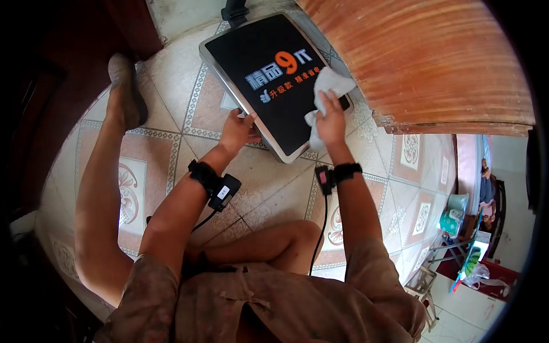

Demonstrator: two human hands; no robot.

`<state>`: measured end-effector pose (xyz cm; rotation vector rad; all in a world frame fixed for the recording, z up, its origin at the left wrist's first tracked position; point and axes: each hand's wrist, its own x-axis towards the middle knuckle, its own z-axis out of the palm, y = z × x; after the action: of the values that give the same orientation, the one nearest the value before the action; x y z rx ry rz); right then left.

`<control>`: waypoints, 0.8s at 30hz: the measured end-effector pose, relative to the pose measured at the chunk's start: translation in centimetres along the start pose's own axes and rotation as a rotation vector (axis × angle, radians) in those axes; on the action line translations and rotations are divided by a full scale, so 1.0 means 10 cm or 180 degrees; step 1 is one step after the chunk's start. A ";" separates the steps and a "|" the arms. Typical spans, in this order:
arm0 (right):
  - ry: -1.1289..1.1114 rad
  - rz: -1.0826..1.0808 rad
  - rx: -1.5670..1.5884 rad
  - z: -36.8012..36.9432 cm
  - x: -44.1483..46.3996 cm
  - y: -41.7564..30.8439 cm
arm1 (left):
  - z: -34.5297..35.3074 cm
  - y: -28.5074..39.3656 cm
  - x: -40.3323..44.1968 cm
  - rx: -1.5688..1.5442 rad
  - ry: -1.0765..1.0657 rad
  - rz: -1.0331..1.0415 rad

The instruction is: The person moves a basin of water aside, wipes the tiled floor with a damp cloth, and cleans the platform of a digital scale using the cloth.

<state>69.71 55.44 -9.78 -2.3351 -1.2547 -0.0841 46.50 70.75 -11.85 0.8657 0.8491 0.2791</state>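
A platform scale (246, 54) with a black top, a silver rim and white and orange lettering lies on the tiled floor before me. My left hand (237, 132) is closed on its left edge, thumb on the rim and fingers at the side. A white cloth (334, 83) is bunched under my right hand (330, 121), which presses it against the right part of the black top near the rim. Part of the cloth hangs over the lower right edge. The undersides of my left fingers are hidden by the scale.
A dark post (234, 12) rises at the scale's far end. A wooden panel (423, 63) stands close on the right. My outstretched leg (103, 188) is on the left. Cabled devices (222, 191) are strapped at both wrists. A folding table (466, 257) with items stands far right.
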 end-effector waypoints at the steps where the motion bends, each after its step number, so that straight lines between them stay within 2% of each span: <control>1: -0.0021 -0.0231 0.0070 0.02 -0.12 -0.12 | -0.01 -0.01 0.02 -0.0035 -0.0027 -0.0028; 4: -0.0326 -0.0607 0.0482 -0.12 -0.42 -0.60 | -0.01 -0.05 0.05 -0.0194 -0.0077 -0.0119; 7: -0.0463 -0.0863 0.0569 -0.16 -0.60 -0.75 | -0.08 -0.05 0.05 -0.0112 -0.0030 -0.0356; 11: -0.0395 -0.0745 0.0632 -0.18 -0.61 -0.82 | -0.22 0.01 0.07 0.0408 0.0165 -0.0286; 15: -0.0259 -0.0819 0.0793 -0.16 -0.62 -0.76 | -0.31 0.23 0.14 0.0350 0.0333 -0.0278; 18: -0.0245 -0.0714 0.0785 -0.15 -0.62 -0.76 | -0.41 0.27 0.31 0.0665 0.0554 -0.0206; 24: -0.0246 -0.0494 0.0611 -0.12 -0.65 -0.79 | -0.57 0.66 0.05 0.1087 0.0836 -0.0218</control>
<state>59.84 53.59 -7.49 -2.0937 -1.4151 0.0732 43.27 78.36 -9.15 1.1303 1.1913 0.1923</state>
